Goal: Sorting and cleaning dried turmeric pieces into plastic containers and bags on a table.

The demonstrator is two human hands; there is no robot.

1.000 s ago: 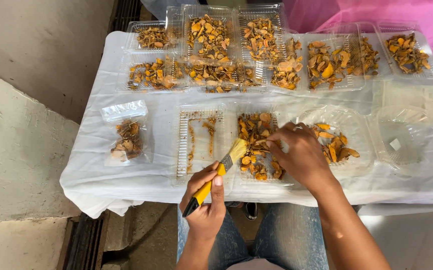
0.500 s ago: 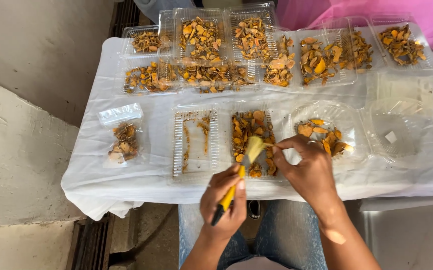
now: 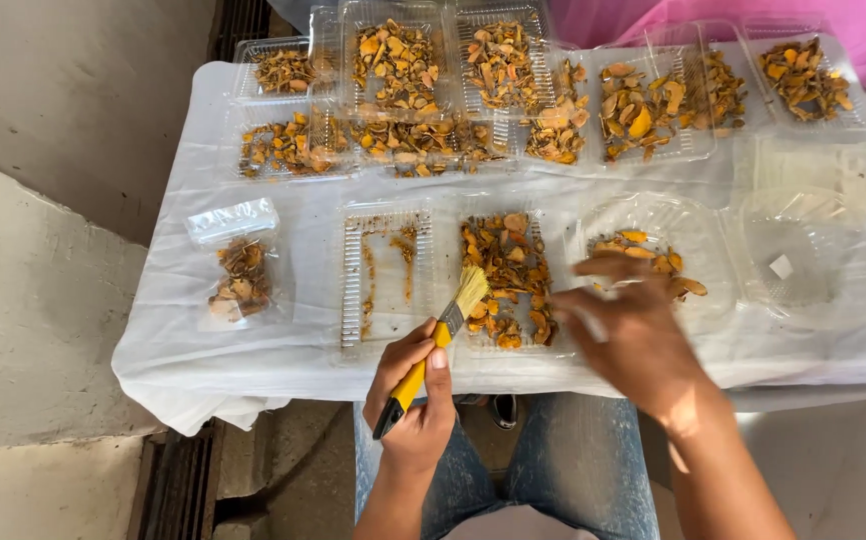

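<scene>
Head view: the left hand (image 3: 415,400) is clenched around the yellow handle of a brush (image 3: 433,345), low on the handle. The brush looks light and stiff, with soft bristles, so the handle is the place to hold it. Its long axis runs from near-left to far-right, bristles pointing at the open tray (image 3: 505,280) of orange pieces on the counter (image 3: 293,340). The right hand (image 3: 628,335) is blurred above the tray's right edge; I cannot tell whether its grip holds anything.

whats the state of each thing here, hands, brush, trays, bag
left hand: gripping the brush handle
brush: tilted, bristles over the open tray
right hand: blurred, over the tray's right edge
open tray: left half nearly bare, right half holds orange pieces
small bag: lying flat, partly filled
</scene>
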